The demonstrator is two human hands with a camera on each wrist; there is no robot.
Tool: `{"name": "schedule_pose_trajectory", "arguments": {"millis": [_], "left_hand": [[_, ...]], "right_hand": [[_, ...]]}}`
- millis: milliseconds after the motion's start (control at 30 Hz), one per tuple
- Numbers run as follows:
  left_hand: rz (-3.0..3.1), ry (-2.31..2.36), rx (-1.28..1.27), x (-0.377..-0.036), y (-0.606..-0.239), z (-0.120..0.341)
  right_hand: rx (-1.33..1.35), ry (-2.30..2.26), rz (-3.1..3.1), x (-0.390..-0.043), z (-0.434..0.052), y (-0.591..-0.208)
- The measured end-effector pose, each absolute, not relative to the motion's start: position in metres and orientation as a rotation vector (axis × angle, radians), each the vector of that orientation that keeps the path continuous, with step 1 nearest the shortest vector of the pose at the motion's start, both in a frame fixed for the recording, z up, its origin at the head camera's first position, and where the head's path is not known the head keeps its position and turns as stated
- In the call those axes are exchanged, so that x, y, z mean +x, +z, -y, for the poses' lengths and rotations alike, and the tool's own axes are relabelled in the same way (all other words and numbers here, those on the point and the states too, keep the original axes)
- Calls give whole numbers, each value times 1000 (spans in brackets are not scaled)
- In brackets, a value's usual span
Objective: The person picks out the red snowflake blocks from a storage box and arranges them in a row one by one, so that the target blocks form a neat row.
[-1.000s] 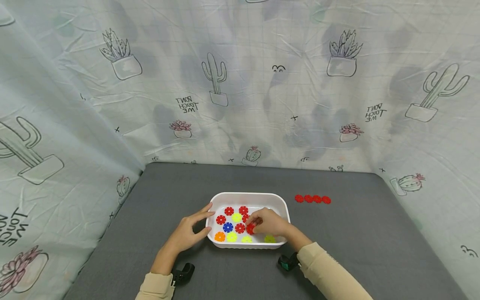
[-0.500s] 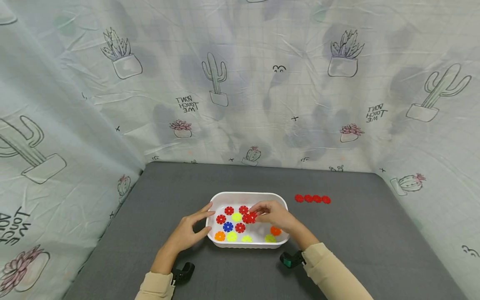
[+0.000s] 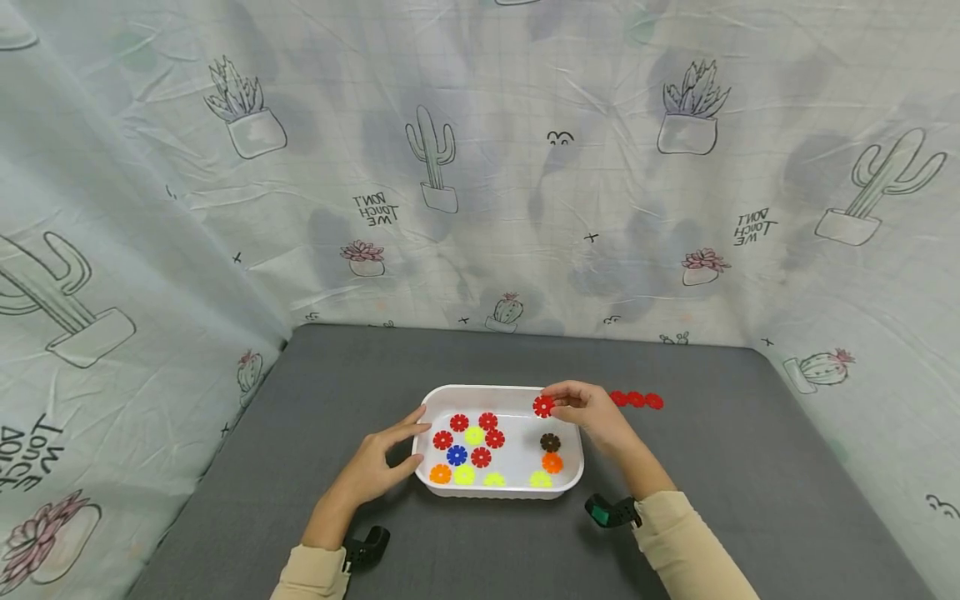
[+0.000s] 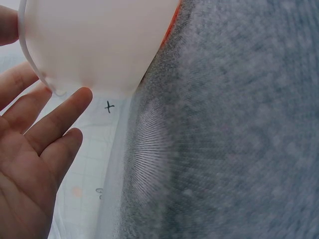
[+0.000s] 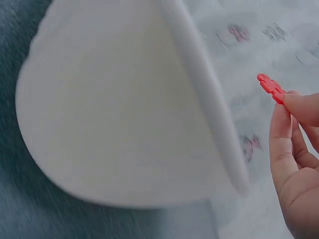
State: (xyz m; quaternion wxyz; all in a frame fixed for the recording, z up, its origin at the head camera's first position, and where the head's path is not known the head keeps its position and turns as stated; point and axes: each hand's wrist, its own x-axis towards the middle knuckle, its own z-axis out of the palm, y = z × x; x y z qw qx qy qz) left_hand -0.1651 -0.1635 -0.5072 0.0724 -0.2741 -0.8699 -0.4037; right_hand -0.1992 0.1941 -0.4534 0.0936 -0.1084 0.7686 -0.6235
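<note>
- Above the far right corner of the white tray (image 3: 427, 400): a red flower disc (image 3: 543, 407), pinched at its right edge between thumb and fingertips of the right hand (image 3: 592, 414), clear of the tray floor.
- In the right wrist view: same red disc (image 5: 270, 87) jutting up and left from the fingertips (image 5: 299, 107), edge-on, beside the tray's rounded outer wall (image 5: 119, 124).
- At the tray's left end: left hand (image 3: 372, 467), fingers straight and spread, touching the rim and wall, grasping nothing.
- In the left wrist view: fingertips (image 4: 75, 99) laid against the tray's pale underside (image 4: 99, 45).
- Inside the tray, left cluster: five red discs (image 3: 481, 457), one blue disc (image 3: 456, 455), one orange disc (image 3: 440, 474), three yellow-green discs (image 3: 464, 474).
- Inside the tray, right side: a dark brown disc (image 3: 551, 442), an orange one (image 3: 552, 462) just below, a yellow-green one (image 3: 541, 479) at the near wall.
- On the grey tabletop (image 3: 720, 467), right of the tray: a row of red discs (image 3: 637, 400), partly hidden behind the right hand.
</note>
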Motion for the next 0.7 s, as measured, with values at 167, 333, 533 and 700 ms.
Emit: {"name": "schedule_pose_trajectory", "arguments": {"millis": [167, 333, 533, 700], "left_hand": [[2605, -1221, -824, -164, -508, 164], [2611, -1236, -809, -164, -507, 163], [2609, -1227, -811, -163, -506, 163], [2604, -1218, -818, -163, -505, 163]], "right_hand": [[-266, -1964, -2258, -200, -216, -455], [-197, -2078, -2201, -199, -237, -461], [-155, -2238, -2138, -198, -265, -470], [-68, -2335, -2102, -199, -290, -478]]}}
